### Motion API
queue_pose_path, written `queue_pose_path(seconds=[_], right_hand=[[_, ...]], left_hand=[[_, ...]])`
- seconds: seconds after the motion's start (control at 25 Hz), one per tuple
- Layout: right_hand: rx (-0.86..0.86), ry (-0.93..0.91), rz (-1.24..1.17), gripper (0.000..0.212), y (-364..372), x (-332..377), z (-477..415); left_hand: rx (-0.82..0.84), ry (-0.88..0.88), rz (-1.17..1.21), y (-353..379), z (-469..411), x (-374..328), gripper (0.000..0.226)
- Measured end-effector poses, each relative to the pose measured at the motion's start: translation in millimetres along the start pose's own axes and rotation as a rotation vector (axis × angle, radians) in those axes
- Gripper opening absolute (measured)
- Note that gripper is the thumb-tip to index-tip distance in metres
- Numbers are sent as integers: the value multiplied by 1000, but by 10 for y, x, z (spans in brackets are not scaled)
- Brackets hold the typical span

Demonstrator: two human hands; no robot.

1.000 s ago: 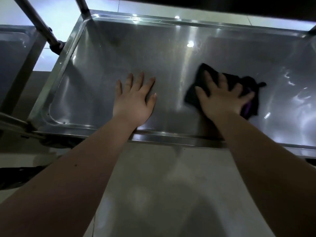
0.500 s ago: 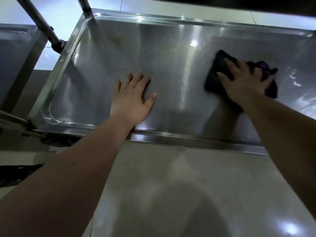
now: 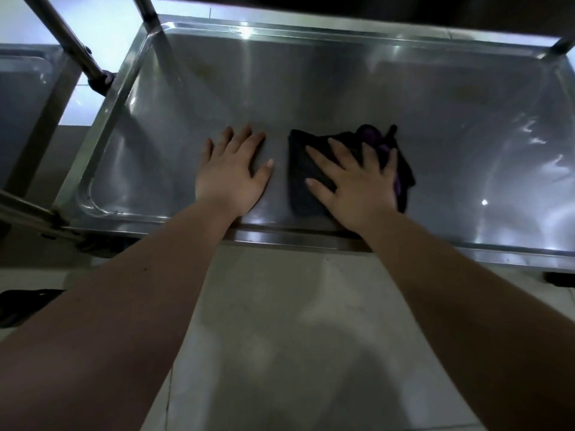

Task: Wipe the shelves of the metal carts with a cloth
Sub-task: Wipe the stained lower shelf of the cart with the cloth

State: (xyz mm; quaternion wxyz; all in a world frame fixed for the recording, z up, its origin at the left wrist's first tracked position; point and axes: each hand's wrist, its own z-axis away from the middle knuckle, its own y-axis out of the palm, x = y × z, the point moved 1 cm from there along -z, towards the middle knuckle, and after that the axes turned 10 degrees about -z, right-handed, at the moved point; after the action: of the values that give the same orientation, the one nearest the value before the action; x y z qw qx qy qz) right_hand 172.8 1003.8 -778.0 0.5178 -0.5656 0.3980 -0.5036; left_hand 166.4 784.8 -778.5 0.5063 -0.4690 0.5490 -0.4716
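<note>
While pressing the cloth (image 3: pixel 300 181) under the flat right hand (image 3: pixel 357 185) mid-frame, bracing the flat left hand (image 3: pixel 231 175) just leftward, seemingly apart.

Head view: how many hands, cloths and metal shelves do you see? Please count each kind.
Hands: 2 (left hand, right hand)
Cloths: 1 (dark cloth)
Metal shelves: 2 (shelf under the hands, second shelf at left)
Total: 5

cloth (image 3: pixel 300 169) on shelf (image 3: pixel 466 135), right of left hand (image 3: pixel 230 178)
</note>
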Motion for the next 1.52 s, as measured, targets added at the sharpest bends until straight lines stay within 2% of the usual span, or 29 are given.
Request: queue_pose_path(seconds=[0.08,0.2,0.28,0.36,0.52,0.6,0.68,0.72,0.8,0.88,0.96,1.08,1.2,1.4,1.48,1.52], right_hand=[[-67,91,24,65,-81,-584,188],[-25,348,-27,67,-226,-1351,527],[20,498,-49,68,-252,-1411,595],[28,560,-72,67,-216,-1108,533],[76,308,-74,65,-10,173,308],[143,171,-57,65,53,819,231],[192,75,-53,64,56,1099,178],[181,45,-71,62,20,1062,148],[51,57,-131,57,-87,750,143],[-70,163,-274,53,-152,323,197],[-44,241,-374,53,-121,25,308],[11,198,-294,56,18,-85,403],[-2,172,-277,63,40,-104,384],[20,183,-126,62,106,-77,363],[12,193,-94,62,118,-35,364],[9,198,-89,62,118,-23,362]], left_hand=[[-2,3,13,-4,-1,-14,57],[12,-1,14,-9,-35,-29,58],[45,-4,6,-6,-70,-20,58],[82,-5,14,-25,-106,0,56],[199,-28,203,-133,-199,57,45],[236,-126,515,-220,-208,122,41],[162,-211,731,-325,-147,159,39],[93,-191,702,-372,-86,130,40],[11,-24,504,-400,51,-69,44],[27,167,285,-301,220,-425,50],[95,199,89,-155,369,-713,55],[138,125,-115,-36,431,-698,75],[100,64,-183,-74,388,-173,83],[156,-310,-221,-272,377,1105,91],[179,-397,-214,-263,378,1049,91],[177,-384,-209,-224,348,858,90]])
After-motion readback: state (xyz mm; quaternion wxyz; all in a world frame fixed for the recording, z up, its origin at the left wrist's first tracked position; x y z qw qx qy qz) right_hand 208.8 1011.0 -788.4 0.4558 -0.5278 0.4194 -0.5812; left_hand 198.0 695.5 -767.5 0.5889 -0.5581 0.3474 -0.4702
